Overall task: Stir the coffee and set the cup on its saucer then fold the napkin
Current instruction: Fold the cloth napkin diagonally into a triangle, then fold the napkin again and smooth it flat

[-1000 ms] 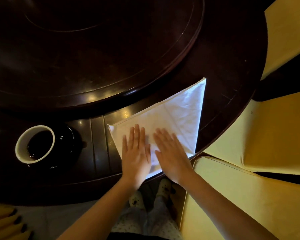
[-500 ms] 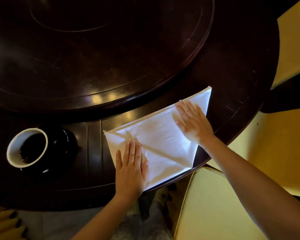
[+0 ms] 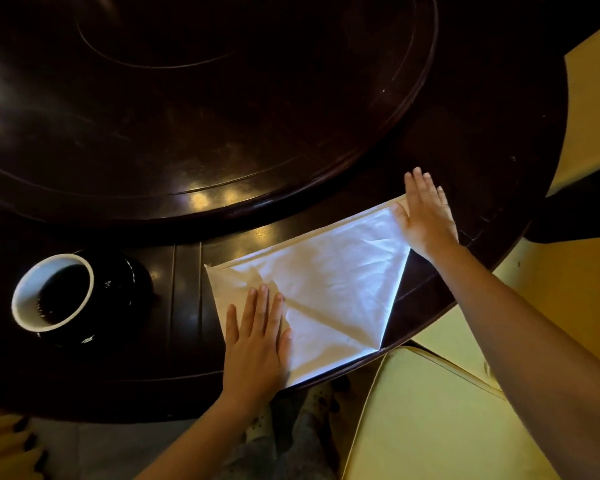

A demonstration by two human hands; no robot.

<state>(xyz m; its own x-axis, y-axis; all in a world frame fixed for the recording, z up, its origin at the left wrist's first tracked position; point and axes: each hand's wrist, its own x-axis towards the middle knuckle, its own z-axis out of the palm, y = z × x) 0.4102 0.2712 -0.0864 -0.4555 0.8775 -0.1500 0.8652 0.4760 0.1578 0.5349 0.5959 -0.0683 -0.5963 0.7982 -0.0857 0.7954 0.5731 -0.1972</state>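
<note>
Folding step: my left hand (image 3: pixel 257 344) and right hand (image 3: pixel 426 216) press opposite ends of the triangle-folded napkin (image 3: pixel 329 278), fingers flat, gripping nothing; I judge the next fold needs a pinched corner

Glossy dark polished wood of tabletop (image 3: pixel 291 116); matt white creased cloth of napkin (image 3: pixel 333 282) under left hand (image 3: pixel 257 344); smooth glazed cup (image 3: pixel 26 311), shiny black saucer (image 3: pixel 125 299) to that hand's left.

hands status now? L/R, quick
Left hand: open, fingers straight, pressing flat on the napkin near its left end.
Right hand: open, fingers straight, flat on the napkin's far right corner.
</note>
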